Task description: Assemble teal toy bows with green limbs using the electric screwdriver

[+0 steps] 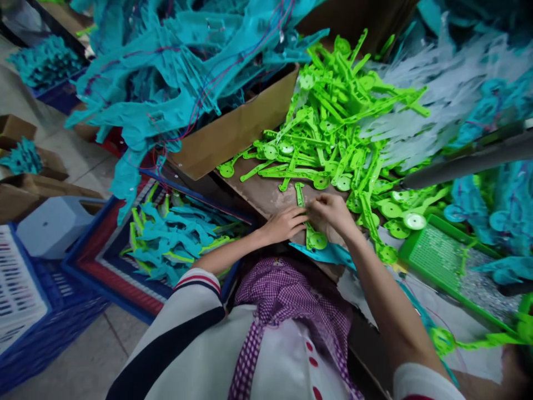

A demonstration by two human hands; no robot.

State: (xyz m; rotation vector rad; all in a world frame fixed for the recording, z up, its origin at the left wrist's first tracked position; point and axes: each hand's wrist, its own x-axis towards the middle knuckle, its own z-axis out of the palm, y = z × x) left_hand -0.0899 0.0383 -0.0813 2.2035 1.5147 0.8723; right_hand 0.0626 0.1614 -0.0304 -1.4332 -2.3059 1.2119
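My left hand (285, 223) lies at the table's front edge, its fingers closed on a bright green plastic arm-shaped part (316, 240). One end of that part is a round disc, pointing toward me; its narrow end (300, 192) sticks out beyond my fingers. Right beside it, my right hand (332, 214) is pinched over the same part, and what its fingertips hold is hidden. Below both hands a turquoise plastic piece (325, 253) lies along the table edge.
A heap of green parts (333, 122) covers the table ahead. Turquoise shells with thin wires (175, 72) overflow a cardboard box (237, 130) at left. A crate (112, 266) holds turquoise and green pieces. A green tray (437, 250) of small bits stands right, near a dark bar (466, 161).
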